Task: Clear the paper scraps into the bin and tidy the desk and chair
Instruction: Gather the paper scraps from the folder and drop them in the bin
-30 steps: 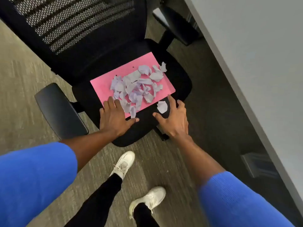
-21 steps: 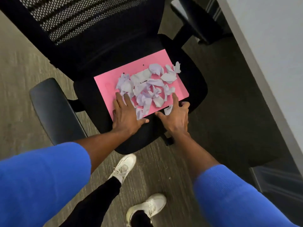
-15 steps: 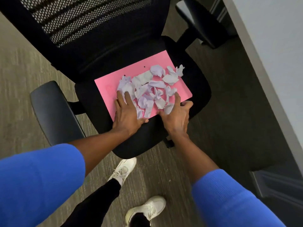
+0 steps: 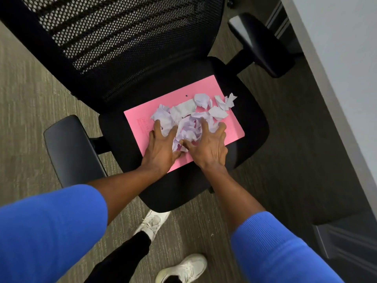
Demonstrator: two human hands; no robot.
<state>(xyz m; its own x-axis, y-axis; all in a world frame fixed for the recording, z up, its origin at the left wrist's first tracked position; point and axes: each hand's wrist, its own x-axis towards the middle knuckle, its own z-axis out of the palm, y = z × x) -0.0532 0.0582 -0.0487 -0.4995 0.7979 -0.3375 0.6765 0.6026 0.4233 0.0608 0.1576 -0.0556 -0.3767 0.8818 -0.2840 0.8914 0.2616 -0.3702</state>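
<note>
Paper scraps (image 4: pixel 190 121) lie heaped on a pink folder (image 4: pixel 226 127) on the chair seat (image 4: pixel 253 119). Left hand (image 4: pixel 161 149) and right hand (image 4: pixel 208 146) are spread, raking the heap together, nothing pinched. Scraps appear light, soft and easily scattered; best cupped from both sides.

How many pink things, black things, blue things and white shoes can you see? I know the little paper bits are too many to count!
Pink: 1, the folder under the paper scraps.
Black: 1, the chair.
Blue: 2, the left sleeve and the right sleeve.
White shoes: 2, one and another.
Total: 6.
</note>
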